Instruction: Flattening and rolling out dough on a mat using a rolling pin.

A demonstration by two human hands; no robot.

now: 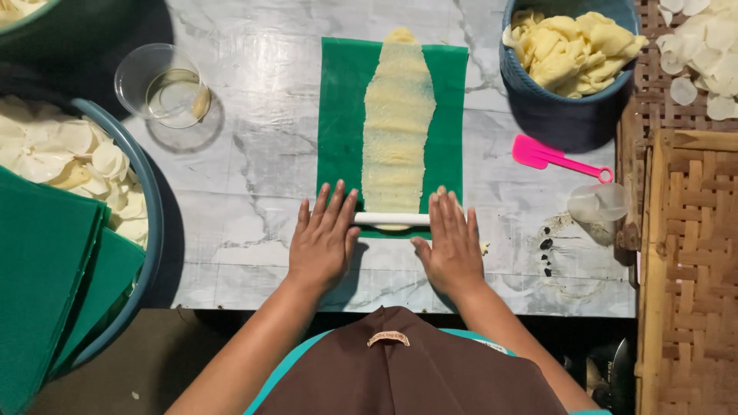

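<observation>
The person wears a brown apron with a small tan label at its top edge, over a teal garment. Both forearms are bare, without sleeves or jewellery.

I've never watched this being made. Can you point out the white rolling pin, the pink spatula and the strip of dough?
white rolling pin point(390, 219): head view, bare middle between the hands.
pink spatula point(532, 152): head view, its blade.
strip of dough point(397, 123): head view, its middle.

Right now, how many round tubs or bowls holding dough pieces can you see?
3. A blue bowl of yellow pieces at the top right, a big tub of pale rounds at the left, and another bowl cut off in the top-left corner. Others may lie out of view.
</observation>
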